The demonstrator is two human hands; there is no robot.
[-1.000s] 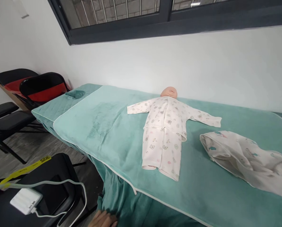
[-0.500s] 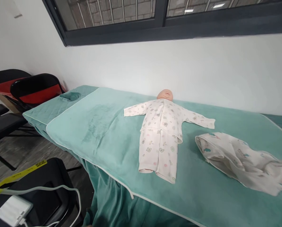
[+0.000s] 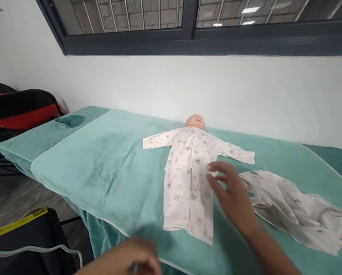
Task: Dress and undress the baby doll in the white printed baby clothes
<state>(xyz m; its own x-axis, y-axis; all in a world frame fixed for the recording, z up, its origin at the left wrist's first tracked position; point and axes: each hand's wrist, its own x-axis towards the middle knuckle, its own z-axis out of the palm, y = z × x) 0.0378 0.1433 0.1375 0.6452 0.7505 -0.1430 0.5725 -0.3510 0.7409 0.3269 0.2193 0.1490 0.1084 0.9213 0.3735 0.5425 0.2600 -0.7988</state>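
A baby doll lies on its back, its bare head point(image 3: 195, 122) toward the wall. It wears a white printed top point(image 3: 185, 147) with both sleeves spread sideways, and matching white trousers point(image 3: 176, 202). My right hand point(image 3: 234, 194) hovers beside the doll's waist, thumb and fingers apart, holding nothing. At the lower edge, my left hand point(image 3: 139, 254) is near the bed's front edge, below the trouser legs. Motion blurs its bent fingers. A crumpled white printed cloth point(image 3: 297, 206) lies to the right of the doll, partly behind my right hand.
A green velvety cover point(image 3: 102, 164) spreads over the bed, which has a face hole point(image 3: 72, 121) at its left end. Behind it stands a white wall point(image 3: 130, 84) under a dark window frame point(image 3: 130, 44). Black chairs point(image 3: 24, 110) stand left; a white cable point(image 3: 36, 249) crosses the lower left.
Both my hands have come into view from below, the right one reaching up beside the doll. The camera view has shifted a little. The doll and the crumpled cloth lie as before.
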